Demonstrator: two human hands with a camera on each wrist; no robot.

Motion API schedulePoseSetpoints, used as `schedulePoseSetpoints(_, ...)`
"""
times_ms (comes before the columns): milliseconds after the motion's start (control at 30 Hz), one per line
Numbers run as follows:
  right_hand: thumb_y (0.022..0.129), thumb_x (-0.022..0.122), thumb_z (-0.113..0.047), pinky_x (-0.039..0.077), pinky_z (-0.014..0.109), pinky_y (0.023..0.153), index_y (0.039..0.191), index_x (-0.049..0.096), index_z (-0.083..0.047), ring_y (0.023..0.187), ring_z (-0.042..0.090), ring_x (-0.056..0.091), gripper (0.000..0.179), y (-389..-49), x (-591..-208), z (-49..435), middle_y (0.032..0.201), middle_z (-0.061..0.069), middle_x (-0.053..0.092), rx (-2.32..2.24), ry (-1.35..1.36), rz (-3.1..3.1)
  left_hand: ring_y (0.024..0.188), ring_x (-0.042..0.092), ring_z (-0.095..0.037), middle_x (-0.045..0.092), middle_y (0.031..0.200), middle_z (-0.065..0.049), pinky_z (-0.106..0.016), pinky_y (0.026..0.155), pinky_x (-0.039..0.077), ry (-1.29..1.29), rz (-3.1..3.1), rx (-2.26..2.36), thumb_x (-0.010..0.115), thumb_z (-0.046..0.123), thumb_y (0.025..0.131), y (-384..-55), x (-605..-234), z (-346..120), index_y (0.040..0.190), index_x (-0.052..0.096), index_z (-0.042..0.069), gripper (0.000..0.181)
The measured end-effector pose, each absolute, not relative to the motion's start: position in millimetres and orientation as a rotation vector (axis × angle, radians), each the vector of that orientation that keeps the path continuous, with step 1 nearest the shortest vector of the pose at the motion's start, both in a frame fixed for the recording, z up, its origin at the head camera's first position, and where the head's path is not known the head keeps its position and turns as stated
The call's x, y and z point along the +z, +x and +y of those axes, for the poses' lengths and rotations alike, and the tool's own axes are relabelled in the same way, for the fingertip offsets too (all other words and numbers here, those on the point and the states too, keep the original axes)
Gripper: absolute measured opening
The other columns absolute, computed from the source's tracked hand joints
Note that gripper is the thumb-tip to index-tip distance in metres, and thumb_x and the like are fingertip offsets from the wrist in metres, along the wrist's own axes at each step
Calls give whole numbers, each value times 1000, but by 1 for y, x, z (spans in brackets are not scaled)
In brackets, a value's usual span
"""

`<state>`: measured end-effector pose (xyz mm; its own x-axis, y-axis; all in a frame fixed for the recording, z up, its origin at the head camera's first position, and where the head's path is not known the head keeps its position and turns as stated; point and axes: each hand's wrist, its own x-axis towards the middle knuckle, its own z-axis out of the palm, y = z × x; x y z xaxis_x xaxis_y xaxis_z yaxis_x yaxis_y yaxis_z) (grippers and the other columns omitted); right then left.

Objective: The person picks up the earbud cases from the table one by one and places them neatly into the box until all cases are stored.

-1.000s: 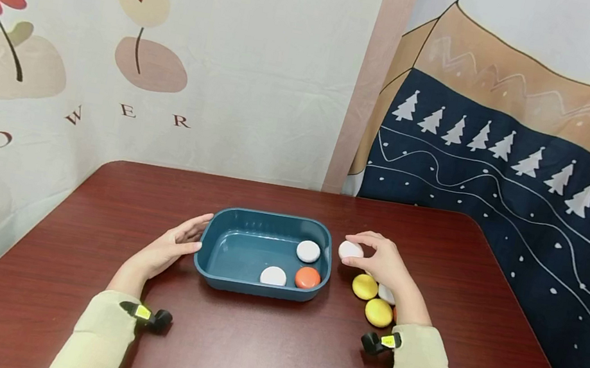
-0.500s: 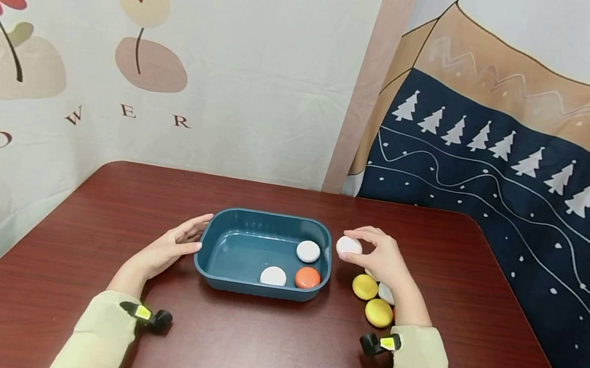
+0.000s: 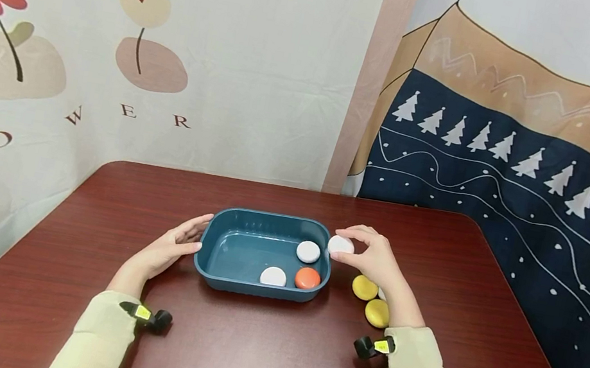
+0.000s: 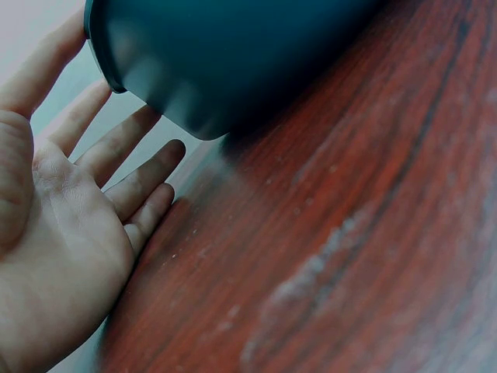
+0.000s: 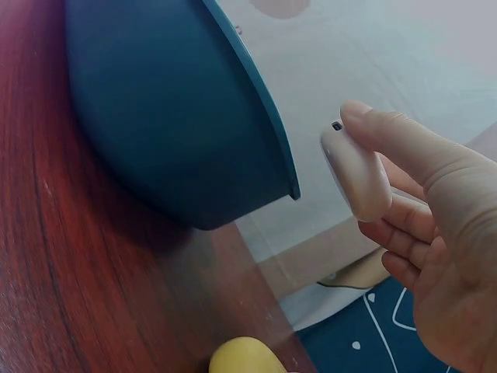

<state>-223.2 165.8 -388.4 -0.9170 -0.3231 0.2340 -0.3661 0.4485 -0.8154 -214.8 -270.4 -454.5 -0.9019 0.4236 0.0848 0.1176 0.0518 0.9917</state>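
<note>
Between thumb and fingers, my right hand (image 3: 375,264) pinches a smooth white rounded disc (image 3: 340,246), held just outside the right rim of a teal rectangular tray (image 3: 243,250). In the right wrist view this held white disc (image 5: 359,179) shows a small dark slot near its edge and hangs apart from the tray wall (image 5: 178,116). Inside the tray lie an orange disc (image 3: 308,278) and two white discs, one near the back right (image 3: 308,252) and one near the front (image 3: 273,276). My left hand (image 3: 166,251), fingers mostly straight, touches the tray's left end.
Right of the tray, yellow discs (image 3: 377,314) lie on the dark red wooden table (image 3: 266,355), and a white disc (image 3: 382,294) beside them is mostly hidden by my right wrist. Printed cloths (image 3: 266,75) hang behind the table.
My right hand has carried the white disc a little left and slightly up, closer to the tray's right rim. The left hand and tray have stayed in place.
</note>
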Motion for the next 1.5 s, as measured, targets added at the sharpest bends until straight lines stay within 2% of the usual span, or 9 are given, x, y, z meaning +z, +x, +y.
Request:
schedulePoseSetpoints(167,75,82,-10,46,47,85,117,67,-1,110,29,50,45,-225,-393,161,116,12,61,1509,665,-2612,131,33,-14,23,152,-22,-18,98,33,552,2103,1935,55,5,96,-214,-454,-270,152,23,6,65)
schedulePoseSetpoints(333,74,84,-15,45,52,85,116,70,-6,108,27,51,45,-223,-394,155,113,5,63,1530,722,-2565,132,31,-15,23,152,-22,-17,98,33,543,2107,1931,55,5,96,-213,-453,-270,152,23,6,65)
schedulePoseSetpoints(567,73,85,-20,45,47,85,113,71,-5,106,19,52,45,-221,-396,143,110,1,64,1496,785,-2521,132,31,-15,23,152,-22,-17,98,32,544,2106,1931,55,6,96,-213,-453,-269,152,23,6,65)
schedulePoseSetpoints(867,71,86,-19,44,46,88,112,71,-4,106,22,53,46,-222,-400,130,109,5,65,1526,786,-2513,132,32,-16,23,152,-22,-18,98,34,556,2102,1931,55,5,96,-214,-454,-270,152,23,6,65)
schedulePoseSetpoints(1100,71,86,-23,46,44,86,113,72,-8,105,18,53,46,-221,-403,118,110,-1,64,1538,757,-2551,133,30,-17,23,153,-21,-18,98,33,557,2104,1929,53,4,96,-215,-455,-271,152,23,7,64)
schedulePoseSetpoints(1267,72,86,-25,48,44,86,114,72,-12,107,17,52,46,-221,-404,107,111,-2,63,1538,753,-2589,133,30,-18,23,153,-21,-18,98,33,559,2104,1930,54,4,96,-216,-455,-271,152,23,7,64)
schedulePoseSetpoints(1500,72,86,-26,48,37,86,114,72,-14,109,18,52,46,-222,-404,95,114,0,61,1522,720,-2650,132,32,-16,23,153,-21,-18,98,34,557,2104,1933,53,4,96,-216,-455,-271,152,23,7,64)
